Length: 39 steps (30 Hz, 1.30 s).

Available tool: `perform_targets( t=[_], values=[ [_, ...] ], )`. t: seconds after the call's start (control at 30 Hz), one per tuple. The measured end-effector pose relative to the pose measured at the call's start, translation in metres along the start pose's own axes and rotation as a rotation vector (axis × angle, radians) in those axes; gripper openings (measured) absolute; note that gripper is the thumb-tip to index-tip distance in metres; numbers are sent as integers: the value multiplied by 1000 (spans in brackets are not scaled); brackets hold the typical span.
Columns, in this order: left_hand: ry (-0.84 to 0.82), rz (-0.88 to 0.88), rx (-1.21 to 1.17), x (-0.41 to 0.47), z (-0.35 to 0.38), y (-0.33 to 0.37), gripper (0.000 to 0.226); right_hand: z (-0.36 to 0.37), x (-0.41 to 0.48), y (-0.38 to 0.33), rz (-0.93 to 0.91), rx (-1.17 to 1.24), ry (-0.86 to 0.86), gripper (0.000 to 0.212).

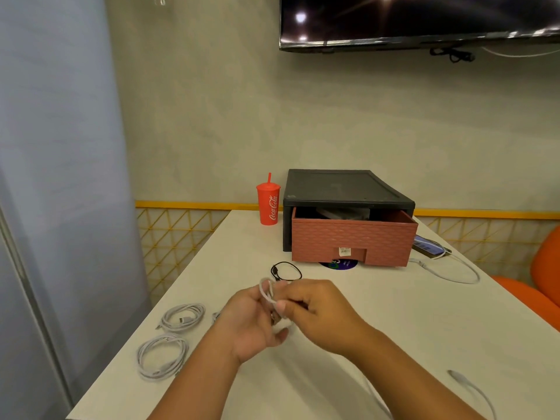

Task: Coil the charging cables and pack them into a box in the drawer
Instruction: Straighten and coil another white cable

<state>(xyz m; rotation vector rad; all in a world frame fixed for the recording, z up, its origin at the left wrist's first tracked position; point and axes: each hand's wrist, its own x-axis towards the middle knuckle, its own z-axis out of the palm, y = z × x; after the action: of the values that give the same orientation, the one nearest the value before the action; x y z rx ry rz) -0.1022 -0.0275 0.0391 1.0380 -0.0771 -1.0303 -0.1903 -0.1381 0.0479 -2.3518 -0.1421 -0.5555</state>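
Two coiled cables (pixel 181 318) lie at the left edge. The left hand (pixel 251 322) grips loops of the white cable (pixel 266 294), and the right hand (pixel 315 310) pinches them. The slack (pixel 472 389) trailing right could snag and spring the coil before it reaches the open drawer (pixel 353 237).

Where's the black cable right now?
Head view, centre: the black cable lies looped on the table, between the left hand and the pulled-out drawer.

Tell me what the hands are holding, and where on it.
A looped white cable: the left hand grips the loops, and the right hand pinches a strand beside them.
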Motion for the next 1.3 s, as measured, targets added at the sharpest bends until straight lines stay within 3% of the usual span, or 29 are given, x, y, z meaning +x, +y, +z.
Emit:
perform_targets(
  t=[0.2, 0.33, 0.53, 0.77, 0.87, 1.03, 1.3],
  values=[
    [-57, 79, -243, -5, -9, 12, 44, 1, -7, 14, 97, 79, -73, 22],
    [-84, 125, -281, -6, -9, 11, 47, -4, -8, 16, 211, 156, -224, 28],
    [-172, 230, -261, -11, -20, 18, 33, -35, -10, 40, 431, 34, -412, 19],
    [-414, 260, 9, -20, -30, 29, 44, -79, -2, 58, 632, 46, -145, 12],
    [-331, 160, 151, -22, -19, 25, 27, -85, 13, 54, 592, 34, -6, 13],
    [-163, 45, 461, -16, -4, 12, 35, -83, 36, 29, 444, -182, 106, 16],
    [-54, 43, 442, 6, -1, 2, 33, -40, 40, -20, 151, -394, 137, 11]
  ],
)
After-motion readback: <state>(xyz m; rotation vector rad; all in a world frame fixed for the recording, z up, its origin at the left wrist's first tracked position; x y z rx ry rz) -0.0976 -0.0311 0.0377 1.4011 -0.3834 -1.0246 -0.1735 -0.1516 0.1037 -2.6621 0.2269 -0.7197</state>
